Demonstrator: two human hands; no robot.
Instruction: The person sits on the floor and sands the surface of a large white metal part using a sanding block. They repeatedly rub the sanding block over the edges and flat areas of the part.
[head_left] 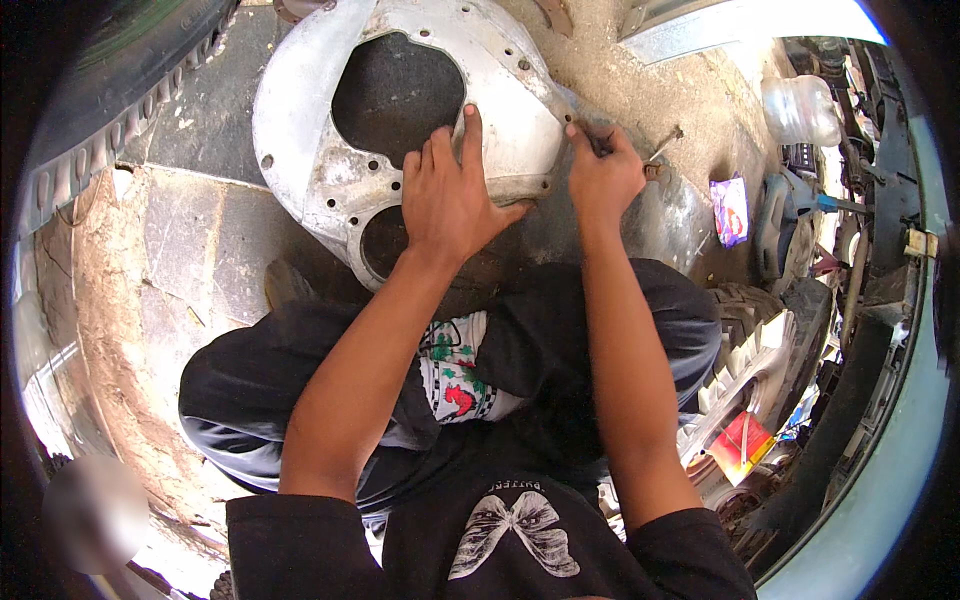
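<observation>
A large silver-painted metal bell housing point(510, 90) lies on the ground in front of my crossed legs. It has two big openings and several bolt holes along its rim. My left hand point(445, 190) rests on its face with the fingers spread, the index finger beside the larger opening. At the housing's right edge, my right hand point(608, 178) is closed, its thumb by a rim hole. Something dark shows between its fingers, too hidden to name. Just right of that hand is a thin metal rod point(668, 142), which I cannot tell is held or lying loose.
A purple packet point(730, 211) and a clear plastic bottle point(802, 111) lie to the right, near a clutter of machine parts point(860, 200). A red and yellow packet point(742, 446) is beside my right arm. A large tyre point(110, 90) stands at the far left.
</observation>
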